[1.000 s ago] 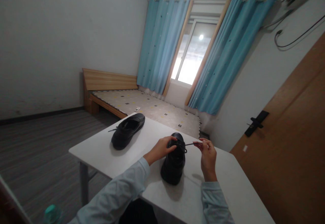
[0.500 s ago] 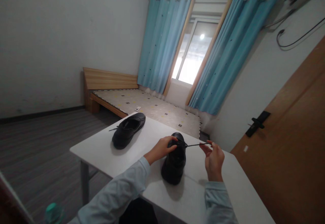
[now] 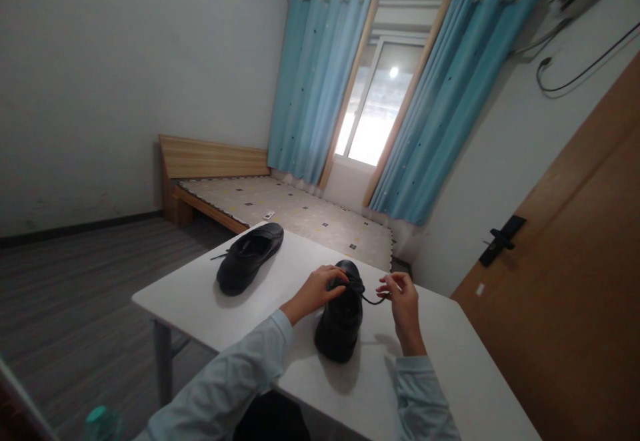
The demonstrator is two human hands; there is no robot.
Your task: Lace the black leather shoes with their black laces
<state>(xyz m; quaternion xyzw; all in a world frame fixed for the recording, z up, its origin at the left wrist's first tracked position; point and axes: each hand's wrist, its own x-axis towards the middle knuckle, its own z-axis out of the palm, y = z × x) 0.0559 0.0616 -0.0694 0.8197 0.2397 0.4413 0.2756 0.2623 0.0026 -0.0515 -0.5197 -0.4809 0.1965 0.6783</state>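
Two black leather shoes sit on the white bench (image 3: 210, 304). The near shoe (image 3: 341, 321) stands upright at the bench's front centre, toe pointing away from the camera, and is the item in work. The left hand (image 3: 317, 289) rests on the shoe's throat with the fingers curled over the lacing area, pinning the shoe and apparently holding the lacing in place; whether a lace end is trapped under those fingers cannot be determined from this view. The right hand (image 3: 401, 304) is positioned just beside the shoe on its right, thumb and forefinger closed in a pinch on one end of the black lace (image 3: 373, 300), which runs in a shallow slack curve from the pinch back to the eyelets. Judged from this arrangement, lacing of the near shoe is at the upper eyelets and under way: the lace is threaded at the throat, but no finished bow or knot is visible, so tightening and tying appear to be outstanding. The far shoe (image 3: 247, 265) lies well apart to the left rear on the bench, untouched, with a loose lace end trailing from its near-left side onto the bench surface; its lacing appears incomplete or untied. A wooden bed (image 3: 280, 209) stands behind the bench, under blue curtains (image 3: 315, 87).
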